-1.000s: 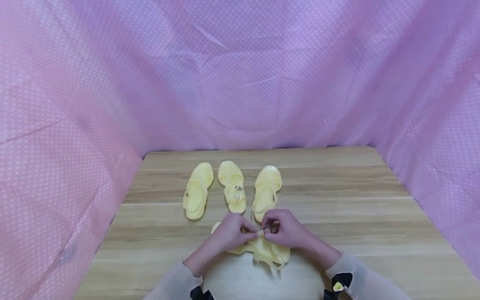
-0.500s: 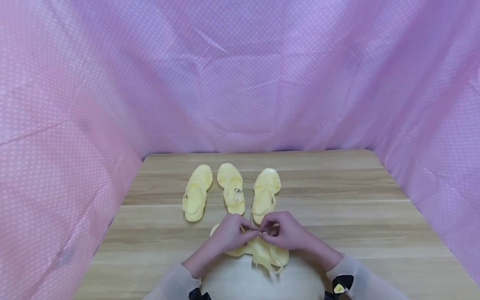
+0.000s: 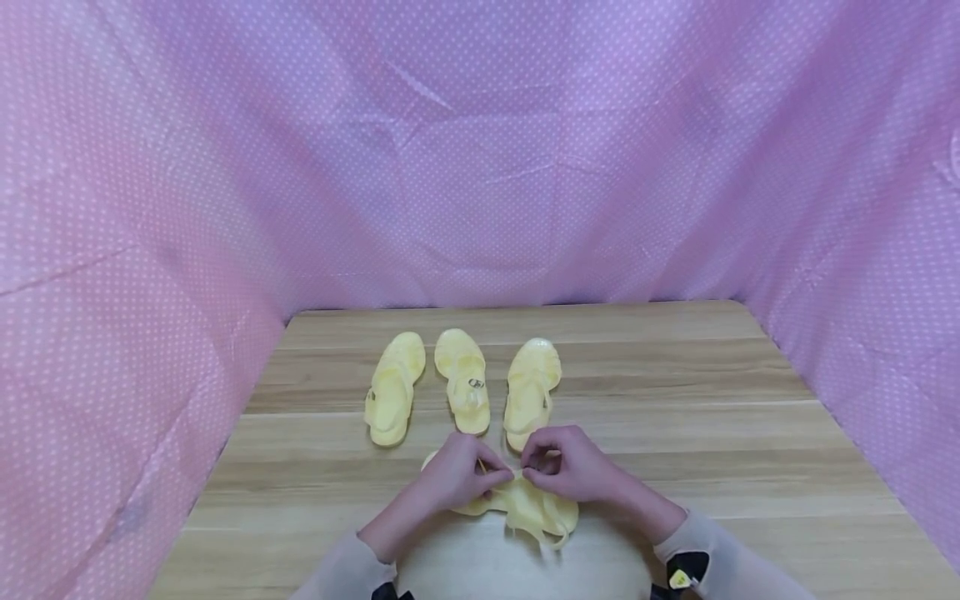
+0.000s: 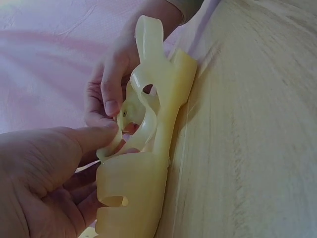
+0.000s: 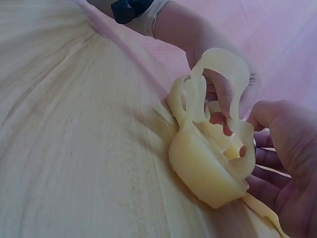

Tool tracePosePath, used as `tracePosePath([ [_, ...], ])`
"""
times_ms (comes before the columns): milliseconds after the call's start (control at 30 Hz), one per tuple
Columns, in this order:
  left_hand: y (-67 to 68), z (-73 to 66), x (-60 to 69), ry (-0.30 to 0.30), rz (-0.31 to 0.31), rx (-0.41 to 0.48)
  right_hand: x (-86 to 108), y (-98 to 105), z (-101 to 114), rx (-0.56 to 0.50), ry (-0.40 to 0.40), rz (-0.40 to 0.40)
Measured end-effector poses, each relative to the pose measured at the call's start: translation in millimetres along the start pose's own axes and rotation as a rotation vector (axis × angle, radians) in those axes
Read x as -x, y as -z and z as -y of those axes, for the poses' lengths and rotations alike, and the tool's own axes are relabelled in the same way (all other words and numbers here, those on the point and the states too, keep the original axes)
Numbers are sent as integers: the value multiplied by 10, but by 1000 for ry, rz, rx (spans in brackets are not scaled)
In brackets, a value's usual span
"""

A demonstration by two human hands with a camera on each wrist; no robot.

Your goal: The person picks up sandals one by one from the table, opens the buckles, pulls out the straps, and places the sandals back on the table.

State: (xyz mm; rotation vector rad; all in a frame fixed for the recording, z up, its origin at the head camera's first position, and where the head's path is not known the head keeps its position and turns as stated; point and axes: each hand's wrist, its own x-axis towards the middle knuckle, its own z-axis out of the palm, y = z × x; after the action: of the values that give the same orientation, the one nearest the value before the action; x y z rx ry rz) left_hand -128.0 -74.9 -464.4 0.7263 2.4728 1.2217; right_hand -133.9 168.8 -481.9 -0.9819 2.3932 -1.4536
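Observation:
A pale yellow jelly sandal (image 3: 525, 505) lies on its side near the front of the table, toe to the left. My left hand (image 3: 456, 473) pinches a thin strap (image 4: 113, 144) of it between thumb and fingers, as the left wrist view shows. Opposite, my right hand (image 3: 567, 463) pinches another part of the strapping, with thumb and forefinger close to the left fingertips. In the right wrist view the heel end (image 5: 205, 166) faces the camera, and a loop of strap stands up above it. The exact spot under the right fingertips is partly hidden.
Three more yellow sandals stand in a row behind the hands: a left one (image 3: 392, 390), a middle one (image 3: 461, 367) with a buckle showing, and a right one (image 3: 531, 392) just beyond my right hand. Pink dotted cloth (image 3: 480, 167) surrounds the wooden table (image 3: 675, 400).
My fingertips have drawn slightly apart, the left hand shifting a little left and down. A dark buckle bit seen at the right fingertips a second ago is now out of sight. The sandals stay put.

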Motion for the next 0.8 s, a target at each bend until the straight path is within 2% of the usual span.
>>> tracePosePath([
  [167, -4, -6, -30, -5, -14, -39, -7, 11, 7, 0, -2, -7],
  [367, -16, -18, -85, -34, -15, -100, 1, 24, 19, -24, -46, -1],
  [500, -14, -35, -88, -11, -16, -77, 3, 20, 24, -34, -48, -7],
  [700, -17, -47, -55, 39, -9, 22, 5, -20, 17, -40, -45, -31],
  [800, -11, -39, -39, 57, -15, 25, 19, -35, 6, -37, -35, -58],
])
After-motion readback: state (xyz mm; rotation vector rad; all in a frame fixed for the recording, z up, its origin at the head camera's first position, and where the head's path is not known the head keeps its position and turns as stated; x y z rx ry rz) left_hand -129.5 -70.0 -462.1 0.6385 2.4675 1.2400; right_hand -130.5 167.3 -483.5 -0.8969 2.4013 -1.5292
